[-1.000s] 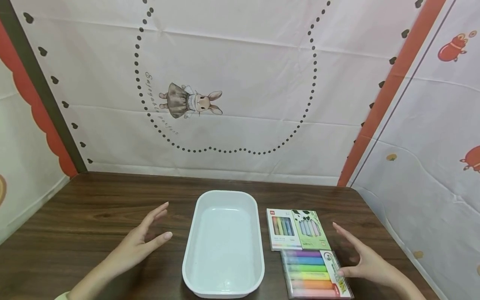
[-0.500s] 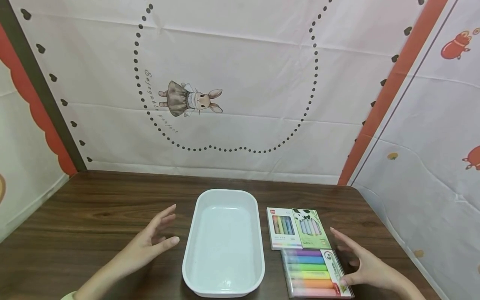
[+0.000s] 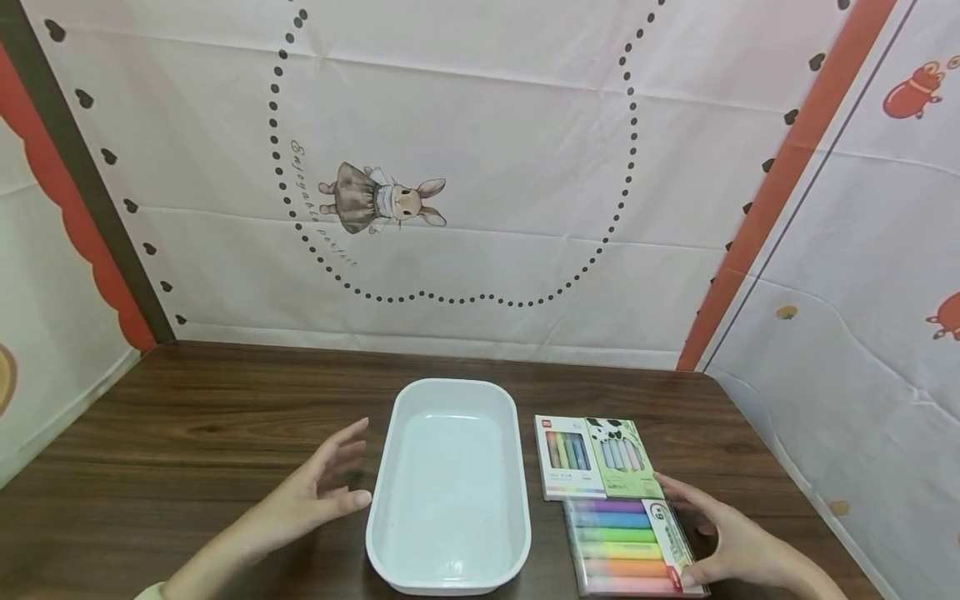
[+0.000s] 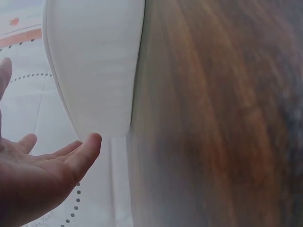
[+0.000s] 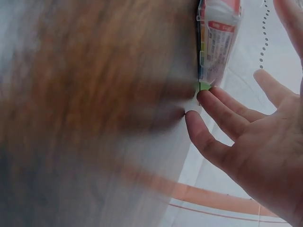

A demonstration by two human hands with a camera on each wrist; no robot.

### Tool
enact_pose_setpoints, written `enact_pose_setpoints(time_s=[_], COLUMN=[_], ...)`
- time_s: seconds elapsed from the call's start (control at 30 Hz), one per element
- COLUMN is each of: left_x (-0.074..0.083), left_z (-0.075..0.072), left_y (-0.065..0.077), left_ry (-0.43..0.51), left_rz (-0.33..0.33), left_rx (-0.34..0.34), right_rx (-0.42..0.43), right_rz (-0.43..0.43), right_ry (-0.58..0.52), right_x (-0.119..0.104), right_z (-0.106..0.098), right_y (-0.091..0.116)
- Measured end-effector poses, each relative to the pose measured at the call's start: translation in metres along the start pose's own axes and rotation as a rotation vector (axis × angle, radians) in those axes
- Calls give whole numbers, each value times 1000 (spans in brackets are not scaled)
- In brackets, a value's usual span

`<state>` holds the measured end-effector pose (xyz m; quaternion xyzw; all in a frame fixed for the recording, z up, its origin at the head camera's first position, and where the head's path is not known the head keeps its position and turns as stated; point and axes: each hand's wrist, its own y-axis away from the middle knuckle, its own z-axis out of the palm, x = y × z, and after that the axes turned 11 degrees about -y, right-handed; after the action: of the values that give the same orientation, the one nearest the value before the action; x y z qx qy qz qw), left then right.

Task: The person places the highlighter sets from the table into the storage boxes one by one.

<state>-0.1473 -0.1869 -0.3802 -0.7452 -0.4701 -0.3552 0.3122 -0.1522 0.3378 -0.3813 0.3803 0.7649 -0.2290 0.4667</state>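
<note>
Just left of the spread right grip [image 3: 738, 542], near its thumb, saw the six-colour highlighter pack [image 3: 618, 546] flat on the worktop [image 3: 202, 429]; through fingertips catching a corner, could have skewed the panda-print box [image 3: 622, 457] ahead-left, or slipped on glossy plastic.

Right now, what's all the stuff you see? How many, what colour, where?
table: 1, dark brown, under the tray
tray: 1, white, middle of table
marker pack: 1, clear with rainbow markers, right of tray
white box: 1, white, behind marker pack
green box: 1, green, right of white box
printed sheeting: count unclear, mostly white, around table
rabbit picture: 1, brown, on sheeting
sleeve: 1, pale green, bottom left
left hand: 1, bare, left of tray
right hand: 1, bare, by marker pack
</note>
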Motion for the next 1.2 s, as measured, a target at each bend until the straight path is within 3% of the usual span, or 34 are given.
enact_pose_setpoints(time_s=[0.6, 0.8, 0.9, 1.2], left_x=[1, 1, 1, 3], left_z=[8, 11, 12, 13], left_y=[-2, -2, -3, -3], left_ry=[67, 75, 78, 65], left_rz=[61, 61, 68, 56], left_rx=[-108, -138, -148, -188], right_rx=[7, -15, -38, -55], right_rz=[-44, 79, 137, 168], right_ry=[177, 248, 228, 214], right_x=[2, -1, -3, -5], right_z=[3, 4, 4, 4], right_y=[2, 3, 2, 2])
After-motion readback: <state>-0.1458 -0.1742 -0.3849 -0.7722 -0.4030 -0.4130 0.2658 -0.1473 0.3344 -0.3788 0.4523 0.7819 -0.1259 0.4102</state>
